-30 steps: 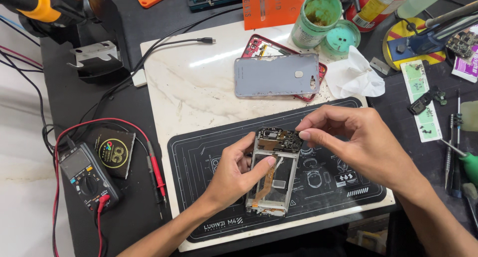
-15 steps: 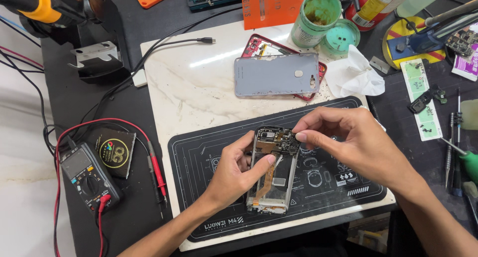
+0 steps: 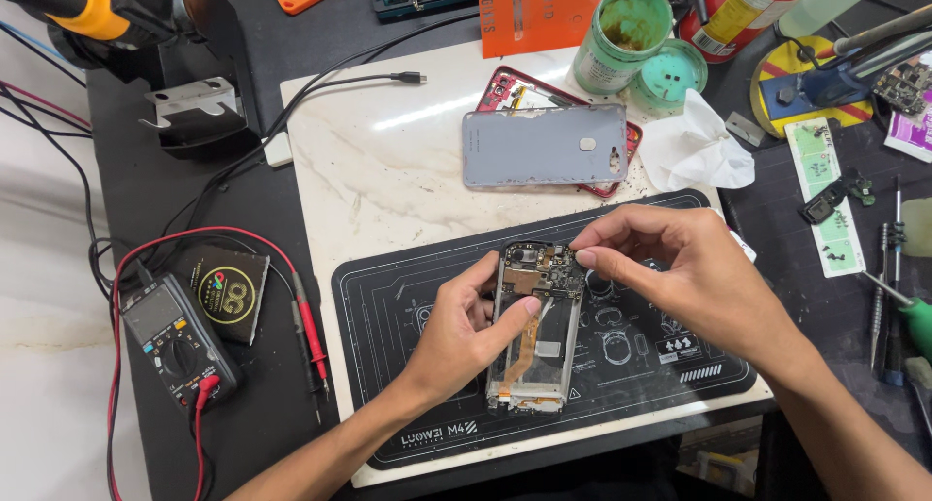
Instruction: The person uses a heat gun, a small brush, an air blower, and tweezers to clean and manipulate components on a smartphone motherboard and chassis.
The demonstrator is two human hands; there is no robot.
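An opened phone (image 3: 536, 326) with its back off lies lengthwise on a black repair mat (image 3: 388, 297); its circuit board at the top and an orange flex cable down the middle are exposed. My left hand (image 3: 466, 326) grips the phone's left edge, thumb pressed on the middle of the frame. My right hand (image 3: 680, 273) hovers at the phone's upper right corner, thumb and forefinger pinched together on the circuit board edge. Whether a small part sits between those fingertips is too small to tell.
A grey phone back cover (image 3: 544, 147) rests on a red case on the white marble slab (image 3: 369, 161). A multimeter (image 3: 175, 341) with red leads lies left. A green jar (image 3: 621, 25), a crumpled tissue (image 3: 694, 147) and screwdrivers (image 3: 898, 297) stand right.
The right hand's pinched fingers have shifted slightly along the top of the board. The left hand and the phone stay almost still.
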